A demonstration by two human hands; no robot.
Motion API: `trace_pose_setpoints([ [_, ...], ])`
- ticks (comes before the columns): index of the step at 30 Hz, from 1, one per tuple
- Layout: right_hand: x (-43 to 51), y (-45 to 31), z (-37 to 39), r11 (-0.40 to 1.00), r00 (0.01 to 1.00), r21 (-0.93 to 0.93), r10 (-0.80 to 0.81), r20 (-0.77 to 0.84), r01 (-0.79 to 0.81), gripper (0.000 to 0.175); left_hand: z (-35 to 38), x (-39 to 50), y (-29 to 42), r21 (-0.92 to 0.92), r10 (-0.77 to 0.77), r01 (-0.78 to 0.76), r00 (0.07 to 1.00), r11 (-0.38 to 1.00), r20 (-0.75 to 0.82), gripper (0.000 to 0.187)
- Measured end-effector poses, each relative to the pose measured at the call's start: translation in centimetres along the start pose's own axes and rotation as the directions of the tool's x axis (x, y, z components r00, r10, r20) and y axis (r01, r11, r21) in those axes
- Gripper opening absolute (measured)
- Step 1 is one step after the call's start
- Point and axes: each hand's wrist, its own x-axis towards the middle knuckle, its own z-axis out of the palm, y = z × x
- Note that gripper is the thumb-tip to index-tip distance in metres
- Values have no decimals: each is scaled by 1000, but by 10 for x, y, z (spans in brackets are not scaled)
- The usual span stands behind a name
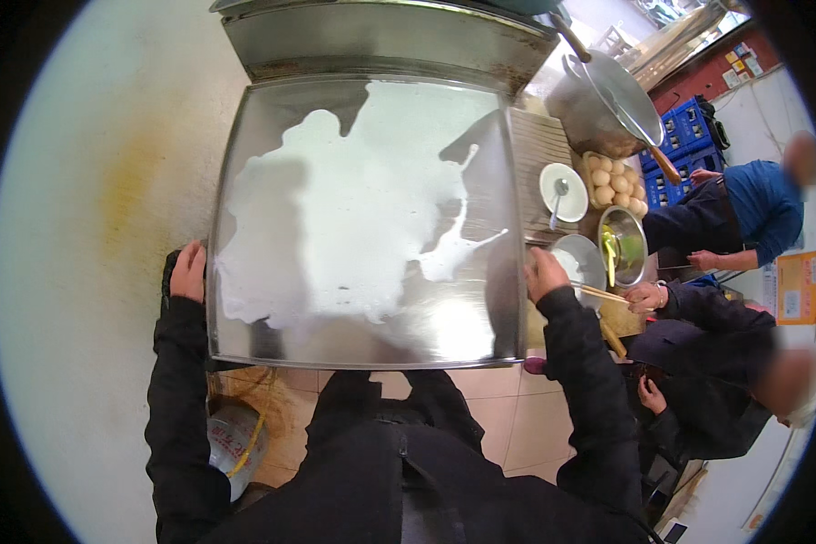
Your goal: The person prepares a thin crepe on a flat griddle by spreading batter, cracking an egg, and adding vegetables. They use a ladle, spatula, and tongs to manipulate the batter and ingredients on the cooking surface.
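Before me lies a wide, shallow metal tray with white liquid batter spread unevenly over much of it. Bare metal shows at the near right and along parts of the edges. My left hand is at the tray's left edge, against a dark cloth or pad, its fingers partly hidden. At the right edge is my right hand, fingers bent at the rim, close to a metal bowl holding something white. How firmly either hand grips the tray cannot be told.
Right of the tray stand a white bowl with a spoon, a carton of eggs, a steel bowl and a large pot. One person's hand holds chopsticks. A gas cylinder stands below left, beside a wall.
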Motion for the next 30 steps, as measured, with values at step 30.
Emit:
trace_pose_setpoints([
  [30,22,35,39,559,837,627,418,352,-543,32,1,114,-54,468,-344,220,918,856,197,63],
])
